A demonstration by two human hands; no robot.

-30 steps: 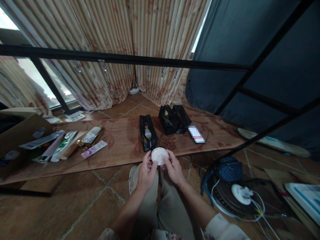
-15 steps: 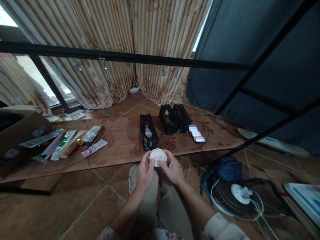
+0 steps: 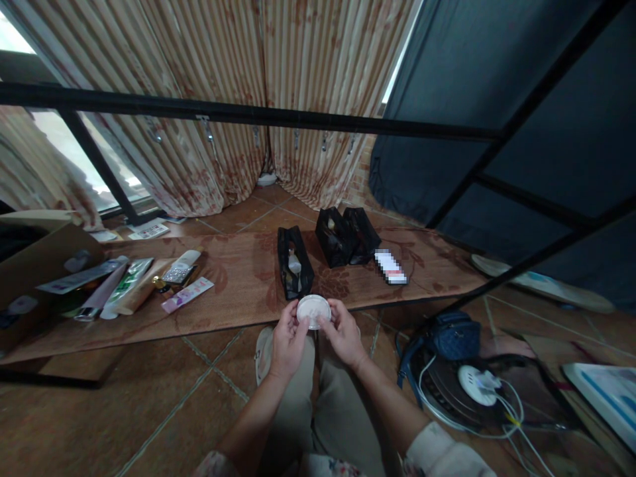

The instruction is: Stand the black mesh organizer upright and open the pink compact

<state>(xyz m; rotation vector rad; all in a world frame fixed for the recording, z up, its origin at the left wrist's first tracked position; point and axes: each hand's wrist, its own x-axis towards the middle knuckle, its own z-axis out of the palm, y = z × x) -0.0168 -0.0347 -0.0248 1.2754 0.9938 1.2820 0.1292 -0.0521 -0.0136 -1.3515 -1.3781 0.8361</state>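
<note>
A round white container (image 3: 314,309), flat-topped like a cosmetic jar, is held between both hands just off the table's front edge. My left hand (image 3: 288,338) grips its left side, with the thumb on the top. On the other side my right hand (image 3: 342,336) has its fingers closed round the rim, its thumb pressing near the front. Faint marks on the top are too small to read. Just beyond the hands stands an open black mesh pouch (image 3: 283,265) with a clear, pale-topped bottle (image 3: 294,262) inside.
Two more black pouches (image 3: 334,248) stand behind, beside a phone (image 3: 391,266). Tubes (image 3: 130,286) and a pink-and-white box (image 3: 187,295) lie left on the low brown table (image 3: 243,265), near a cardboard box (image 3: 74,242). A blue bag (image 3: 454,336) and power strip (image 3: 477,384) are right.
The container's top has tilted slightly in my hands, which stay in the same place. A blurred, pinkish shape now shows beside the blue bag; I cannot tell what it is.
</note>
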